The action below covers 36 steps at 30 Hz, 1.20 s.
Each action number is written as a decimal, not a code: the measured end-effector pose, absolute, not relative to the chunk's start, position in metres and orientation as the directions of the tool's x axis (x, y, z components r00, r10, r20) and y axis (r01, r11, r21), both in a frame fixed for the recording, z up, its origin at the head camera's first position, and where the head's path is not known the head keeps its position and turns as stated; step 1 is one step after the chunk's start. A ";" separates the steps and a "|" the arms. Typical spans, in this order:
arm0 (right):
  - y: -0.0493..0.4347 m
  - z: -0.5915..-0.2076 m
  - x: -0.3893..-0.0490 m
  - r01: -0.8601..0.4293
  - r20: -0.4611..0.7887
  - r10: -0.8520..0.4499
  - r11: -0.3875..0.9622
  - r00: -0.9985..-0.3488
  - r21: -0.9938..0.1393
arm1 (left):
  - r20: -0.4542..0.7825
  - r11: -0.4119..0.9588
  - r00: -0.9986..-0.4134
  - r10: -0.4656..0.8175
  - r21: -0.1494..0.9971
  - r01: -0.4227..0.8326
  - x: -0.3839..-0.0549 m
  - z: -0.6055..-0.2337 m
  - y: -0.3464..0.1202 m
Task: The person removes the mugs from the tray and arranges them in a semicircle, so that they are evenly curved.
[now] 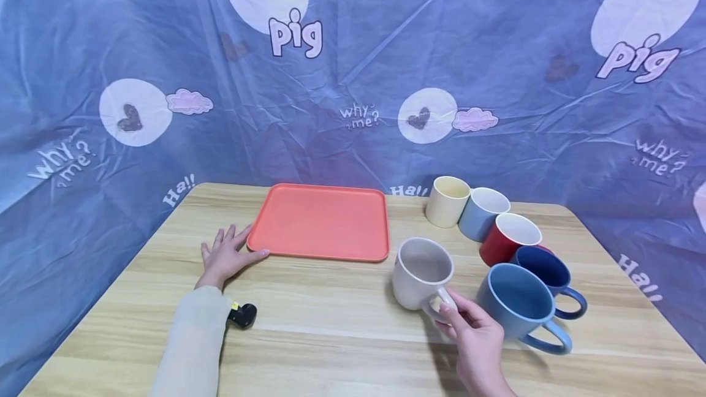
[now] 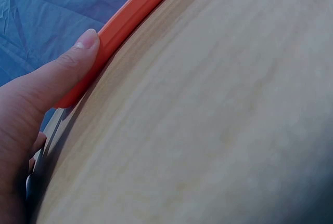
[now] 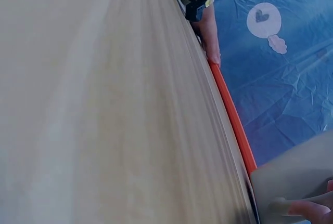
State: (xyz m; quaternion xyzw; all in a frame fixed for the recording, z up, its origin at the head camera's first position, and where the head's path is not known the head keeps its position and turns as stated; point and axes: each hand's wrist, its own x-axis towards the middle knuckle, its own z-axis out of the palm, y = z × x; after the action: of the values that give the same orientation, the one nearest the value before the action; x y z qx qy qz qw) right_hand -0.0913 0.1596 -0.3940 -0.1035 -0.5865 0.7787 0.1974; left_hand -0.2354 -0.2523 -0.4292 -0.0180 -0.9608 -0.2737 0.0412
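My right hand (image 1: 477, 339) grips the handle of a light grey mug (image 1: 415, 283), which stands upright close over the table in front of the tray's right corner. In the right wrist view, fingers (image 3: 307, 209) wrap the handle at the lower right edge. My left hand (image 1: 223, 259) lies at the near left corner of an empty orange-red tray (image 1: 320, 222), fingers spread and straight. In the left wrist view its thumb (image 2: 78, 55) touches the outside of the tray's rim (image 2: 130, 18).
To the right stand a cream mug (image 1: 444, 208), a light blue mug (image 1: 477, 222), a red mug (image 1: 496, 247), a navy mug (image 1: 551, 274) and a larger blue mug (image 1: 504, 311), close together. A blue printed cloth (image 1: 353, 78) hangs behind the wooden table (image 1: 309, 336).
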 end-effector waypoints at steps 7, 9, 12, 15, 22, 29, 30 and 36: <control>0.173 -0.423 -0.097 -0.204 0.070 0.475 -0.237 -0.877 -0.950 | 0.087 0.849 -0.996 0.015 0.525 0.058 -0.236 -0.429 -0.253; 0.176 -0.432 -0.099 -0.204 0.053 0.498 -0.253 -0.865 -0.946 | 0.087 0.848 -0.996 0.016 0.526 0.059 -0.236 -0.429 -0.253; 0.179 -0.439 -0.101 -0.211 0.040 0.527 -0.269 -0.849 -0.940 | 0.084 0.847 -0.996 0.016 0.528 0.058 -0.236 -0.429 -0.253; 0.179 -0.440 -0.100 -0.203 0.026 0.553 -0.261 -0.833 -0.944 | 0.082 0.848 -0.997 0.017 0.527 0.057 -0.236 -0.429 -0.253; 0.166 -0.407 -0.081 -0.236 0.032 0.568 -0.290 -0.823 -0.927 | 0.081 0.849 -0.997 0.017 0.525 0.057 -0.236 -0.428 -0.252; 0.169 -0.410 -0.077 -0.233 0.039 0.589 -0.256 -0.807 -0.938 | 0.078 0.848 -0.997 0.014 0.527 0.054 -0.236 -0.429 -0.253; 0.171 -0.412 -0.077 -0.213 0.025 0.595 -0.247 -0.803 -0.945 | 0.078 0.847 -0.997 0.014 0.528 0.054 -0.237 -0.429 -0.253; 0.183 -0.428 -0.078 -0.185 -0.004 0.610 -0.246 -0.793 -0.952 | 0.076 0.841 -0.997 0.013 0.538 0.052 -0.236 -0.428 -0.253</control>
State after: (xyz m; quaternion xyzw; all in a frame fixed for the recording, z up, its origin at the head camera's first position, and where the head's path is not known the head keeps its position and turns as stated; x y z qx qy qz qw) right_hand -0.0784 0.1830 -0.4279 -0.1909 -0.5566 0.7659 0.2592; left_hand -0.2360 -0.2528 -0.4279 -0.0171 -0.9589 -0.2812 0.0347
